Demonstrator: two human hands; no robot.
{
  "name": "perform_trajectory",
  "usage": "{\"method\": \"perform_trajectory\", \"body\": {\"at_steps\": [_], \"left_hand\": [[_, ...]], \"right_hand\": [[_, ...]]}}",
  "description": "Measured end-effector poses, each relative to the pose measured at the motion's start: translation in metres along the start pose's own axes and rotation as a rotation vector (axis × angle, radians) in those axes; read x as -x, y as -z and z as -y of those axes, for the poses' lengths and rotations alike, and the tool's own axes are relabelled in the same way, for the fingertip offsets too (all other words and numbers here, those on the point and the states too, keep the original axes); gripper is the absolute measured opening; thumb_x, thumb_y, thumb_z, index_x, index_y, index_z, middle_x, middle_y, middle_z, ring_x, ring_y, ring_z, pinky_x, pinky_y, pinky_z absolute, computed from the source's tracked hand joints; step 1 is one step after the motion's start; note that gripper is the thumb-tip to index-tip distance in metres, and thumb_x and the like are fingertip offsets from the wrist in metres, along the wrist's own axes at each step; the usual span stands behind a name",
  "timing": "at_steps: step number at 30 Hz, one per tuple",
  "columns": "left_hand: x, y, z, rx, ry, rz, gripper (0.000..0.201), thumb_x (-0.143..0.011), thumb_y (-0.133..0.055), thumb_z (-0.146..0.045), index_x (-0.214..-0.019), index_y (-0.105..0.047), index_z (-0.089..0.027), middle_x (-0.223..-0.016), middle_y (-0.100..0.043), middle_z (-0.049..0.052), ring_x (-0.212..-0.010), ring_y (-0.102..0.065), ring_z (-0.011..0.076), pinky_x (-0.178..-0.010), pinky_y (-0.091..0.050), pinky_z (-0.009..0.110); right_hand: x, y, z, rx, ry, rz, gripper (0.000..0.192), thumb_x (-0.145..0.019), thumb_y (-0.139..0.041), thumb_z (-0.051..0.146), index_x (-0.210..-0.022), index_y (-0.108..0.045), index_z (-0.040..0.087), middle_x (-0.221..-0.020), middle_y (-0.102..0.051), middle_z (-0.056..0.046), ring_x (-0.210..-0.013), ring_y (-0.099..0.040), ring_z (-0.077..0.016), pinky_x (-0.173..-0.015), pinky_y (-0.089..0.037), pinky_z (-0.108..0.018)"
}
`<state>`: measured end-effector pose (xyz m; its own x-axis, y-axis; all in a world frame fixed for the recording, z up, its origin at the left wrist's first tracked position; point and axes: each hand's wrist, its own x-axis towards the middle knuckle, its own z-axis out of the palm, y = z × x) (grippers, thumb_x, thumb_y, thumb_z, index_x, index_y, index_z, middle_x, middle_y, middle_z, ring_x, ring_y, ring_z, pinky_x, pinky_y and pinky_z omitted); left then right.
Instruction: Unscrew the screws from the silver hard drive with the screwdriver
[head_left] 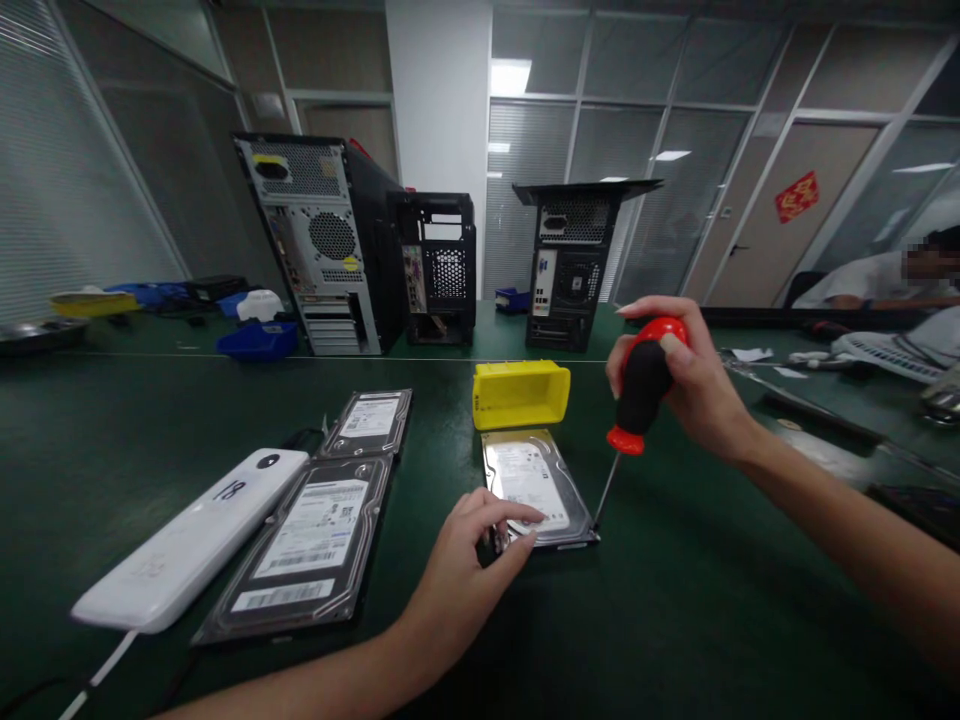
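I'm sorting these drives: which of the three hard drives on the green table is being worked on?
The silver hard drive before the yellow plastic bin: left hand steadies it, right hand holds the red-and-black screwdriver at its corner.

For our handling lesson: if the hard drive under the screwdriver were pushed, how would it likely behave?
The hard drive looks rigid and metal-cased, so probably stiff and heavy for its size. Lying flat on the green table, it would likely slide, not tip or roll.

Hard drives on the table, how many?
3. One under the left hand, with the screwdriver tip at its near right corner; two at left, a near one and a far one. Others may be hidden.
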<state>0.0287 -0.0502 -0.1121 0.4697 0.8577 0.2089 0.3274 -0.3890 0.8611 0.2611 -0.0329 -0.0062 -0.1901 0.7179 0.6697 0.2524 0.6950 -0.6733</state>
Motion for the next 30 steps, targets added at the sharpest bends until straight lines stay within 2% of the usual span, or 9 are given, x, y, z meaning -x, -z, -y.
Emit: {"method": "perform_trajectory", "body": {"at_steps": [3,6,8,11,14,17,21,26,30], "left_hand": [[0.001,0.002,-0.003,-0.140,-0.028,0.008,0.031,-0.076,-0.066,-0.023,-0.106,-0.065,-0.028,-0.098,-0.057,0.004,-0.095,-0.049,0.0247,-0.084,-0.037,0.037],[0.002,0.003,-0.005,-0.323,-0.052,0.012,0.052,-0.065,-0.078,-0.033,-0.114,-0.061,-0.029,-0.113,-0.054,0.006,-0.105,-0.045,0.0308,-0.087,-0.035,0.043],[0.003,0.003,-0.005,-0.400,-0.077,0.015,0.060,-0.062,-0.080,-0.034,-0.117,-0.059,-0.030,-0.119,-0.053,0.006,-0.109,-0.043,0.0326,-0.088,-0.033,0.045],[0.003,0.002,-0.003,-0.438,-0.116,0.025,0.057,-0.067,-0.076,-0.025,-0.120,-0.056,-0.031,-0.122,-0.053,0.005,-0.113,-0.043,0.0314,-0.090,-0.031,0.045],[0.003,0.002,-0.002,-0.420,-0.122,0.041,0.053,-0.070,-0.072,-0.019,-0.119,-0.056,-0.030,-0.121,-0.055,0.005,-0.112,-0.045,0.0298,-0.090,-0.029,0.043],[0.002,0.003,-0.001,-0.399,-0.116,0.046,0.050,-0.072,-0.070,-0.015,-0.118,-0.056,-0.030,-0.120,-0.056,0.004,-0.112,-0.047,0.0289,-0.090,-0.028,0.042],[0.001,0.003,-0.001,-0.380,-0.111,0.038,0.049,-0.075,-0.067,-0.011,-0.118,-0.056,-0.031,-0.120,-0.056,0.003,-0.112,-0.047,0.0277,-0.090,-0.027,0.040],[0.001,0.003,-0.002,-0.354,-0.095,0.036,0.047,-0.076,-0.065,-0.010,-0.117,-0.057,-0.031,-0.120,-0.056,0.002,-0.112,-0.048,0.0268,-0.089,-0.027,0.039],[0.001,0.003,-0.003,-0.347,-0.085,0.040,0.048,-0.075,-0.064,-0.007,-0.117,-0.057,-0.030,-0.119,-0.056,0.003,-0.113,-0.047,0.0264,-0.090,-0.026,0.039]], "right_hand": [[-0.002,-0.003,0.003,-0.095,-0.067,-0.011,0.022,-0.089,-0.042,0.041,-0.104,-0.051,0.029,-0.070,-0.059,0.000,-0.061,-0.055,-0.0169,-0.058,-0.046,-0.031],[-0.005,-0.005,0.004,-0.195,-0.102,-0.051,0.014,-0.086,-0.048,0.032,-0.097,-0.054,0.026,-0.081,-0.060,-0.001,-0.070,-0.059,-0.0160,-0.069,-0.050,-0.033],[-0.006,-0.007,0.004,-0.275,-0.118,-0.070,0.011,-0.085,-0.049,0.027,-0.094,-0.055,0.024,-0.090,-0.060,-0.002,-0.076,-0.061,-0.0149,-0.076,-0.051,-0.033],[-0.005,-0.009,0.001,-0.383,-0.165,-0.082,0.010,-0.085,-0.050,0.022,-0.095,-0.054,0.023,-0.093,-0.060,-0.002,-0.074,-0.060,-0.0130,-0.076,-0.052,-0.033],[-0.004,-0.011,-0.001,-0.465,-0.180,-0.095,0.017,-0.084,-0.054,0.021,-0.100,-0.054,0.025,-0.081,-0.055,0.002,-0.064,-0.054,-0.0105,-0.065,-0.051,-0.029],[-0.003,-0.012,0.002,-0.483,-0.172,-0.095,0.019,-0.086,-0.051,0.030,-0.104,-0.055,0.028,-0.078,-0.052,0.001,-0.062,-0.051,-0.0118,-0.056,-0.048,-0.027],[-0.001,-0.013,0.007,-0.500,-0.235,-0.090,0.025,-0.087,-0.045,0.037,-0.103,-0.060,0.026,-0.086,-0.053,-0.003,-0.068,-0.053,-0.0142,-0.062,-0.051,-0.030],[-0.002,-0.015,0.010,-0.552,-0.263,-0.144,0.018,-0.083,-0.056,0.030,-0.098,-0.062,0.023,-0.091,-0.053,-0.002,-0.076,-0.055,-0.0114,-0.068,-0.052,-0.025],[-0.004,-0.016,0.007,-0.562,-0.233,-0.190,0.016,-0.077,-0.064,0.020,-0.091,-0.057,0.022,-0.085,-0.052,0.000,-0.069,-0.052,-0.0082,-0.062,-0.049,-0.021]]}}
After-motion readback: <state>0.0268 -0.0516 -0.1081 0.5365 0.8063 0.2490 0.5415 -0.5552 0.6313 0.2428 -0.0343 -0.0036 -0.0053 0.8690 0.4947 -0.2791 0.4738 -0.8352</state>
